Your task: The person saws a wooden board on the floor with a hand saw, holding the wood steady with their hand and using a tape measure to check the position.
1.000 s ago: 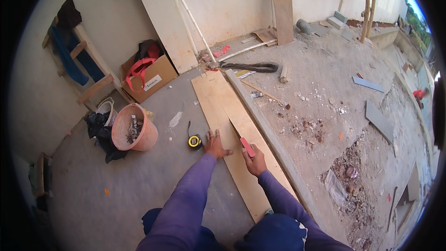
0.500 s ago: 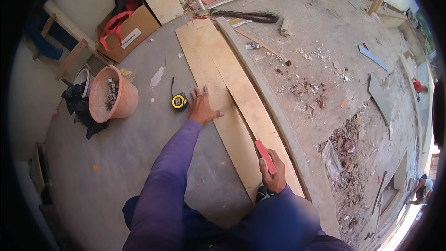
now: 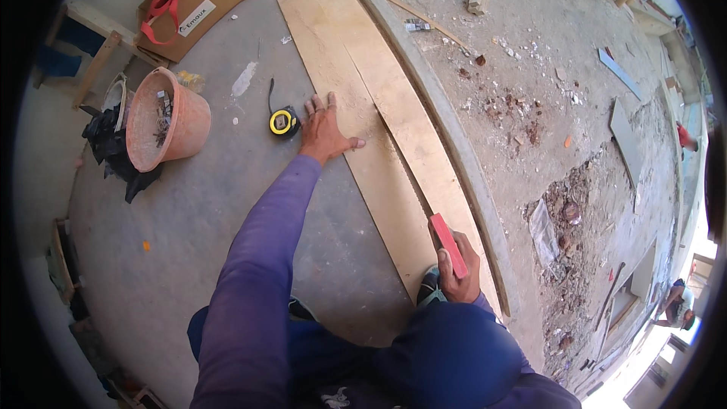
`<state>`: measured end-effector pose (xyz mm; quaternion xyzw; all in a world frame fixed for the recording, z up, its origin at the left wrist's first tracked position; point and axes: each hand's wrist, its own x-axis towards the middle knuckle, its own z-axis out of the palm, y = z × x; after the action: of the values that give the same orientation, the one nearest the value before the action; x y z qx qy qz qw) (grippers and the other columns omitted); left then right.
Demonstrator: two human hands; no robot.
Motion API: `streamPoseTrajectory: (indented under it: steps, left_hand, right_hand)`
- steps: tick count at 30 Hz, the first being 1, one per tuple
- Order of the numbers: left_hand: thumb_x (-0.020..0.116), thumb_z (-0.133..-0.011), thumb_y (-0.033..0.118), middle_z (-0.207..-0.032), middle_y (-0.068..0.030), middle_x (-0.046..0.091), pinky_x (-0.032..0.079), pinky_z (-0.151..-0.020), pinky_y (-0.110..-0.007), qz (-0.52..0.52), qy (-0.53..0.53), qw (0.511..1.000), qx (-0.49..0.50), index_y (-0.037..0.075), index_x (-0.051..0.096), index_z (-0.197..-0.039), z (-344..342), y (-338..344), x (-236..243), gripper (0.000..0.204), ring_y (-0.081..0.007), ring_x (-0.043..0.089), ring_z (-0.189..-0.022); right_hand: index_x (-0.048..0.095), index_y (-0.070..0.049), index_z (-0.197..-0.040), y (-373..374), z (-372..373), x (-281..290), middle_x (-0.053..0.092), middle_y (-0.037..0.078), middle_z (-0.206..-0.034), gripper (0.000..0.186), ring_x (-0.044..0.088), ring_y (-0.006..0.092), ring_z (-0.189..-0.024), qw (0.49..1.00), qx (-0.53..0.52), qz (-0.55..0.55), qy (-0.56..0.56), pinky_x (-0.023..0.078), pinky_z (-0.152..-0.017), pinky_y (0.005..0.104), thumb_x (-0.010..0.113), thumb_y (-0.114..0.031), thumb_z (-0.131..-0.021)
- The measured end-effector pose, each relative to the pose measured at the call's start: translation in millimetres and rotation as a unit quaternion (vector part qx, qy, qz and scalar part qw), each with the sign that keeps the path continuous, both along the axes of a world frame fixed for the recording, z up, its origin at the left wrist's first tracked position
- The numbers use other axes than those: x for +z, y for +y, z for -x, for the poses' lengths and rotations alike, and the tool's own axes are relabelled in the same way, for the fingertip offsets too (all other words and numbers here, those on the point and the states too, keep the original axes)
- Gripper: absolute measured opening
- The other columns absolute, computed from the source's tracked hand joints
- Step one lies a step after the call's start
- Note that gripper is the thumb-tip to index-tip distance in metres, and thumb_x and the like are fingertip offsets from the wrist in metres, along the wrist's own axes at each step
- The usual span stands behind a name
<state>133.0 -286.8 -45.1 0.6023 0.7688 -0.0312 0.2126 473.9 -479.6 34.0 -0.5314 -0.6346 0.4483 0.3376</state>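
Note:
A long light-brown wooden board point(image 3: 333, 53) lies on the floor, running from far to near, with a lengthwise gap down part of it. My left hand point(image 3: 326, 135) rests on its left edge with fingers spread, holding nothing. Further down, by the near end of the gap, my right hand point(image 3: 462, 269) is closed around a red bar-shaped tool point(image 3: 448, 245). Whatever is under that tool is hidden. Just left of my left hand sits a black and yellow tape measure point(image 3: 284, 122) with a bit of cord. My foot point(image 3: 430, 288) is at the board's near end.
A raised concrete edge point(image 3: 447, 117) runs along the board's right side. Beyond it, rubble point(image 3: 564, 216) and scrap pieces point(image 3: 625, 140) lie scattered. At left stand a pinkish bucket point(image 3: 168, 132) and a cardboard box point(image 3: 201, 11). A person point(image 3: 676, 304) is far right.
The view has shifted, so the far end of the scene sits higher. My right hand with the red tool has come slightly toward me along the board. My left hand stays on the board.

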Motion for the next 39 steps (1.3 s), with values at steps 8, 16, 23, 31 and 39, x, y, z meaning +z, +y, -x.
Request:
streamPoseTrajectory:
  steps: [8,16,23,31,39]
  left_hand:
    - [0.099,-0.064,0.060,-0.174,-0.0361,0.019,0.028,-0.129,-0.062,-0.009,-0.023,0.999,-0.020,0.005,0.016,-0.172,-33.5,20.2,-1.6,0.147,-0.0497,0.020,-0.163]
    - [0.099,-0.065,0.055,-0.171,-0.0399,0.022,0.034,-0.127,-0.056,-0.020,-0.005,1.000,-0.010,-0.001,0.020,-0.170,-6.5,4.4,3.0,0.143,-0.0528,0.022,-0.161]
    - [0.098,-0.065,0.056,-0.170,-0.0402,0.023,0.034,-0.127,-0.055,-0.027,-0.012,0.999,-0.028,0.001,0.021,-0.171,-30.4,16.4,1.6,0.142,-0.0525,0.023,-0.161]
    - [0.098,-0.066,0.056,-0.173,-0.0340,0.023,0.031,-0.127,-0.063,-0.031,-0.021,0.999,-0.008,0.006,0.021,-0.172,-5.0,2.4,-7.3,0.141,-0.0486,0.022,-0.162]
    - [0.099,-0.064,0.053,-0.170,-0.0414,0.022,0.030,-0.129,-0.055,-0.047,-0.042,0.998,-0.023,-0.002,0.024,-0.170,-29.2,12.8,1.9,0.141,-0.0520,0.020,-0.162]
  right_hand:
    - [0.066,0.003,-0.118,133.8,57.6,-34.4,0.068,0.024,-0.083,0.027,0.072,0.0400,-0.076,0.997,-0.010,-0.071,-0.039,0.056,-0.072,0.0430,0.070,-0.020,-0.104]
    - [0.066,0.006,-0.133,8.5,-11.9,18.0,0.073,0.022,-0.109,0.036,0.075,0.0299,-0.095,1.000,0.002,0.003,-0.025,0.057,-0.085,0.0362,0.065,-0.017,-0.105]
    - [0.067,0.003,-0.123,111.1,46.7,-33.6,0.069,0.022,-0.085,0.030,0.069,0.0411,-0.072,0.996,-0.008,-0.074,-0.051,0.056,-0.070,0.0425,0.070,-0.020,-0.104]
    - [0.064,0.006,-0.134,-19.3,-31.1,25.7,0.074,0.028,-0.112,0.038,0.078,0.0343,-0.100,0.999,0.004,0.023,-0.044,0.059,-0.086,0.0389,0.065,-0.016,-0.104]
    - [0.064,0.002,-0.124,98.5,41.1,-39.9,0.070,0.026,-0.084,0.029,0.073,0.0422,-0.075,0.998,-0.016,-0.054,-0.024,0.057,-0.070,0.0409,0.072,-0.015,-0.101]
